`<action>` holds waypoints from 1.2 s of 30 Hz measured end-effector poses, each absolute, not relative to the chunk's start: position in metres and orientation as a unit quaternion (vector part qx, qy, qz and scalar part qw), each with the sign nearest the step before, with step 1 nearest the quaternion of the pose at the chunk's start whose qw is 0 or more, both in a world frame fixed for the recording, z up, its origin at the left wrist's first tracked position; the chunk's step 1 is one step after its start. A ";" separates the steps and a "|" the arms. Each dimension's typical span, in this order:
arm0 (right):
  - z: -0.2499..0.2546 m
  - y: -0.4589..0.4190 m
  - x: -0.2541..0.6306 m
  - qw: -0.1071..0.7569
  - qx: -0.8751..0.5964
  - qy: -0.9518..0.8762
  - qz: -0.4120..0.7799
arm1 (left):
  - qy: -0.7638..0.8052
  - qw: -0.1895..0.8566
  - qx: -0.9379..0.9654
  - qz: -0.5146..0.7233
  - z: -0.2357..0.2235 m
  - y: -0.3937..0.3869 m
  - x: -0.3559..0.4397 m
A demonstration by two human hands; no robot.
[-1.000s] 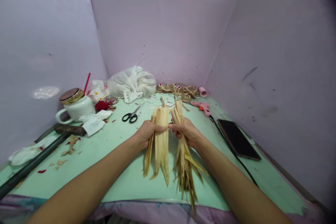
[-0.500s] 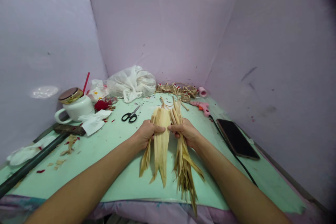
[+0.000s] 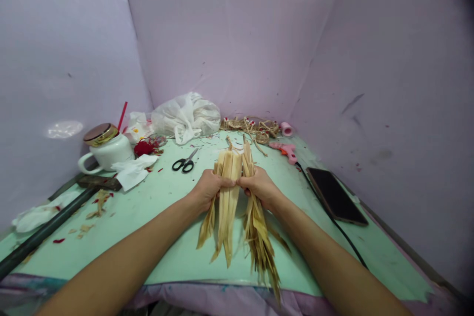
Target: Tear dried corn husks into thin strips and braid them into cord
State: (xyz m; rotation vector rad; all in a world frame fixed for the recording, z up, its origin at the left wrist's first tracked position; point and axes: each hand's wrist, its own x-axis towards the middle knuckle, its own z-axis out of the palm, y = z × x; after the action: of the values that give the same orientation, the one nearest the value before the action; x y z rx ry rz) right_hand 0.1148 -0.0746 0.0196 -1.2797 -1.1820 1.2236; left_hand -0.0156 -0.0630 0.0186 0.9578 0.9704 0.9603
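Observation:
Pale dried corn husks (image 3: 226, 217) hang from my left hand (image 3: 208, 188), which is closed on them with the thumb laid across the front. A darker, more shredded bundle of husks (image 3: 259, 237) is gripped in my right hand (image 3: 261, 186). My two thumbs meet at the right edge of the pale husks. Both bunches hang over the near part of the pale green table, their ragged ends pointing toward me. The fingers behind the husks are mostly hidden. Beyond the hands lie black-handled scissors (image 3: 185, 162).
To the left stand a white mug (image 3: 114, 153) with a lid, a hammer (image 3: 98, 182) and crumpled tissue (image 3: 135, 173). A plastic bag (image 3: 188, 116) and braided cords (image 3: 252, 126) lie at the back. On the right are a pink glue gun (image 3: 287, 150) and a phone (image 3: 335, 195).
The pale husks in my left hand have folded lengthwise and look narrower, with a crease down the middle. My right hand and its bundle have shifted slightly left, toward the left hand.

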 end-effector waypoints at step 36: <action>0.020 -0.071 0.127 0.525 -0.447 -0.393 0.608 | 0.501 0.639 0.403 0.422 0.029 -0.062 -0.015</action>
State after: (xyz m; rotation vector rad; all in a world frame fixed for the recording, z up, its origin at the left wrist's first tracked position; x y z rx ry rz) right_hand 0.1273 -0.0712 0.0200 -1.0698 -0.9395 1.4541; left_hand -0.0149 -0.0618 0.0291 0.9186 1.1434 0.9636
